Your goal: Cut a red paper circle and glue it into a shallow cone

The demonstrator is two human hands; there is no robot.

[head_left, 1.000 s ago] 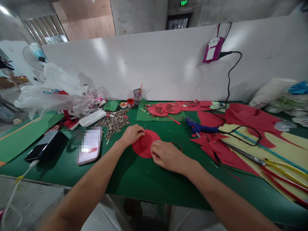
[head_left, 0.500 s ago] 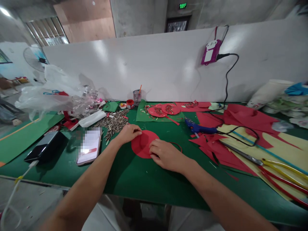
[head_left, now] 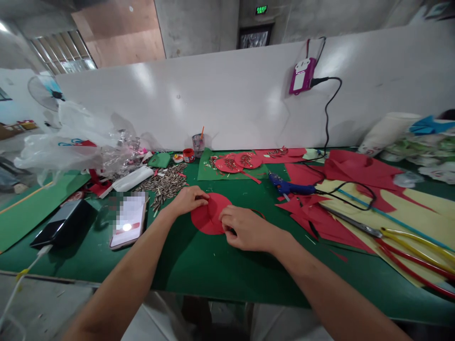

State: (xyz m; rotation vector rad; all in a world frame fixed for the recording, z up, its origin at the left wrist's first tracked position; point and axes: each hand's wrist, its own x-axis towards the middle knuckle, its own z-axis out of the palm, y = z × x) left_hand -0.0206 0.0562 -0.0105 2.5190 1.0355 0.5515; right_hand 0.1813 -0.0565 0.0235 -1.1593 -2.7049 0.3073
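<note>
A red paper disc (head_left: 209, 215) lies on the green table (head_left: 199, 265) in front of me. My left hand (head_left: 188, 199) rests on the disc's upper left edge, fingers curled and pinching the paper. My right hand (head_left: 245, 228) covers the disc's right edge, its fingers bent and pressed on the paper. A thin red paper ring (head_left: 261, 214) peeks out just right of my right hand.
A heap of sunflower seeds (head_left: 165, 182) and a phone (head_left: 128, 222) lie to the left. A blue glue gun (head_left: 289, 187) with a black cable, red paper scraps (head_left: 320, 220), scissors (head_left: 359, 225) and decorated red discs (head_left: 238, 162) lie to the right and behind. A white partition (head_left: 231, 99) backs the table.
Both hands stayed on the red disc with small finger shifts. The view has drifted slightly to the right and down.
</note>
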